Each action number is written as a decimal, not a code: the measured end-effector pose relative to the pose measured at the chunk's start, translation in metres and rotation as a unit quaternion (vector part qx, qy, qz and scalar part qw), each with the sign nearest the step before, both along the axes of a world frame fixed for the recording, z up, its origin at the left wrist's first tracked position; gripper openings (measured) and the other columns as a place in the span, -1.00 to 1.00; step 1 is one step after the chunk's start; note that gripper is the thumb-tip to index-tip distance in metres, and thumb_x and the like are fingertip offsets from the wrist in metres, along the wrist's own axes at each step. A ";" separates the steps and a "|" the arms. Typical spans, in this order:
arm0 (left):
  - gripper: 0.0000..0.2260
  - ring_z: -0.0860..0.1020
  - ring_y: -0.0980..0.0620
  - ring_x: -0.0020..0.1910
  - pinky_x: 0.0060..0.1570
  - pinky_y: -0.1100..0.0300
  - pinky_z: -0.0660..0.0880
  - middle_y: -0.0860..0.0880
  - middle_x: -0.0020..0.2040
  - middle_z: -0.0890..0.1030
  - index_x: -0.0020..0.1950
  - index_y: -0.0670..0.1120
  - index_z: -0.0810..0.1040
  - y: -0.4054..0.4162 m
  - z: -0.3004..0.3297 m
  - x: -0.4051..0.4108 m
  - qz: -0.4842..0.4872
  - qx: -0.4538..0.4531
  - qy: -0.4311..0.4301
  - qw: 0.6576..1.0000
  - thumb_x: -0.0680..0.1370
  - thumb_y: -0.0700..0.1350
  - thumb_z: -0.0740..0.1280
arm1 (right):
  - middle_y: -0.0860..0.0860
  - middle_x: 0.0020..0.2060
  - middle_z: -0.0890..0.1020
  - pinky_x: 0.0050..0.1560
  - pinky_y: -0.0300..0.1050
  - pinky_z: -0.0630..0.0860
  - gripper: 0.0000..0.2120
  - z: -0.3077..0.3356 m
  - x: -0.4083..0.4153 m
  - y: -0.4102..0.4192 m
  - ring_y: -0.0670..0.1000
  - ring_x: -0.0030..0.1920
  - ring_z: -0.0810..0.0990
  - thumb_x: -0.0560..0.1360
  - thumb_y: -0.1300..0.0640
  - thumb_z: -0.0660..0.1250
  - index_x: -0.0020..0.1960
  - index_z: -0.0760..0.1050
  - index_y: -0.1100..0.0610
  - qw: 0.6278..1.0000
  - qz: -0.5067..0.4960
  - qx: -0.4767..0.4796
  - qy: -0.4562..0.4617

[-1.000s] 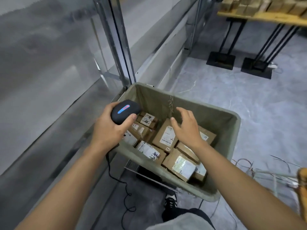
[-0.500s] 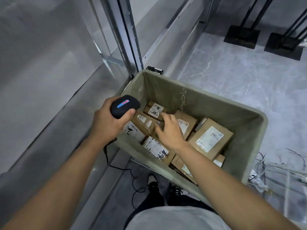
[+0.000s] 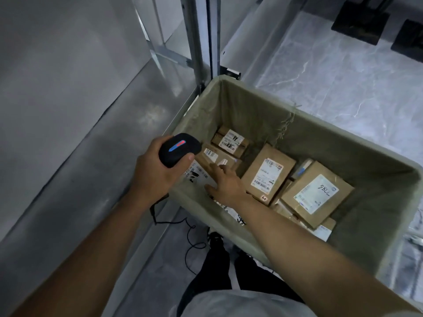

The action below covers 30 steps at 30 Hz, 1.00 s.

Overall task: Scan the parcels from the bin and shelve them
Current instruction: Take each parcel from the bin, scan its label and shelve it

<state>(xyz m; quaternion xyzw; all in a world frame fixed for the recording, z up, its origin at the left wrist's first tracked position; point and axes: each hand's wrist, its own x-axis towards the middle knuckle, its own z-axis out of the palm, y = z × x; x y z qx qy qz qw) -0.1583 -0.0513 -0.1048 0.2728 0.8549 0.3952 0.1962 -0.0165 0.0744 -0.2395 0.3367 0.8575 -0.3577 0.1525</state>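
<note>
The left hand [image 3: 158, 177] grips the barcode scanner [image 3: 179, 149] at the bin's [image 3: 377, 245] near-left corner. The right hand [image 3: 225, 185], fingers spread, rests on a cardboard parcel [image 3: 215, 156] inside. Several labelled parcels [image 3: 317, 193] are in the bin, unshelved; most work appears left.

The bin [image 3: 343, 143] stands on the floor [image 3: 343, 76], just right of the shelf upright [image 3: 196, 42]. In the bin lie the parcels: one [image 3: 230, 141] at its far left corner, one [image 3: 267, 171] at its middle, one [image 3: 317, 194] toward its right. The right hand [image 3: 225, 185] lies inside the bin at its near left. The left hand [image 3: 158, 172] grips the scanner [image 3: 179, 149] over the bin's left rim. The scanner's cable [image 3: 187, 236] hangs below that rim.
</note>
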 end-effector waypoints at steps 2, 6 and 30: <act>-0.52 0.56 0.49 -0.06 -0.14 0.56 0.46 0.27 0.00 0.60 0.32 0.02 0.54 -0.002 -0.004 -0.006 0.002 0.005 -0.006 1.000 0.45 0.06 0.58 | 0.17 0.44 0.33 0.34 0.12 0.41 -0.27 -0.008 -0.006 0.003 0.23 0.43 0.31 0.55 -0.18 0.34 0.60 0.10 -0.06 1.000 0.004 -0.010 -0.009; -0.47 0.63 0.34 -0.01 -0.05 0.18 0.66 0.29 0.03 0.64 0.29 0.08 0.55 -0.006 -0.008 -0.015 0.012 0.018 -0.028 0.999 0.39 0.19 0.58 | 0.23 0.49 0.26 0.42 0.14 0.31 -0.21 -0.019 -0.017 0.010 0.27 0.48 0.24 0.55 -0.18 0.36 0.63 0.02 -0.12 0.999 0.020 -0.040 -0.026; -0.49 0.60 0.39 0.02 -0.10 0.53 0.47 0.25 0.07 0.64 0.30 0.07 0.54 -0.023 -0.004 -0.015 0.004 0.038 -0.053 0.998 0.40 0.16 0.52 | 0.04 0.16 0.30 0.40 0.09 0.28 -0.29 -0.024 0.000 0.044 0.15 0.29 0.28 0.53 -0.25 0.35 0.54 0.04 -0.47 0.985 -0.102 -0.128 0.054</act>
